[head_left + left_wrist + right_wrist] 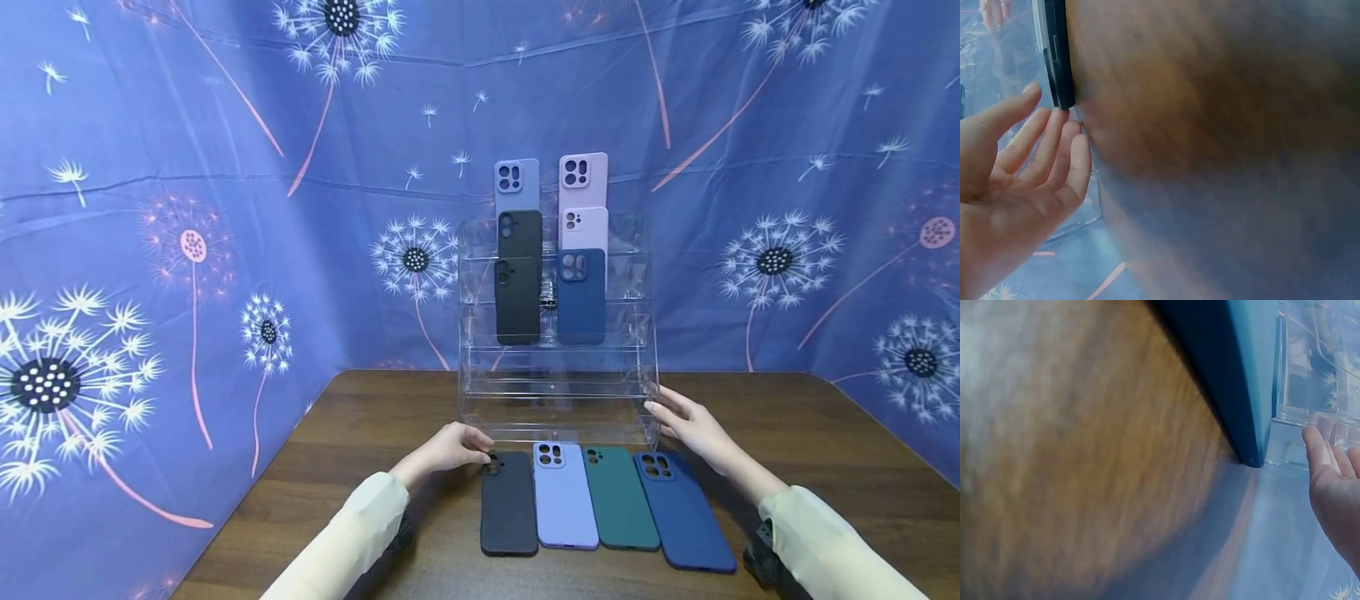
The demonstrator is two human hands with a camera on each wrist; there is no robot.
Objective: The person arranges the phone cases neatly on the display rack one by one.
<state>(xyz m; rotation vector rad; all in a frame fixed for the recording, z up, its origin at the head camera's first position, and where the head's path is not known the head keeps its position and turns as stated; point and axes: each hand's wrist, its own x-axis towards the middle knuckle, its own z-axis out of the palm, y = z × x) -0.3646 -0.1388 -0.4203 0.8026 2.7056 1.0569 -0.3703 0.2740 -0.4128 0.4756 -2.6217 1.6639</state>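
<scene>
My left hand (447, 447) is at the top left corner of a black phone case (509, 510), its fingertips near or touching that end. In the left wrist view, thumb and fingers lie apart, beside the dark case (1057, 59). Farther right, my right hand (693, 427) reaches to the lower right side of a clear tiered display stand (555, 387); in the right wrist view its fingertips touch or nearly touch the clear plastic (1297, 415). Between the hands lie a lavender-blue case (567, 504), a green case (622, 504) and a dark blue case (692, 521).
Upper tiers hold two columns of cases: light blue (517, 192) and black cases (519, 304) on the left, pale pink (583, 185) and dark blue cases (581, 304) on the right. A dandelion-print cloth (225, 125) hangs behind and beside the wooden table (345, 408).
</scene>
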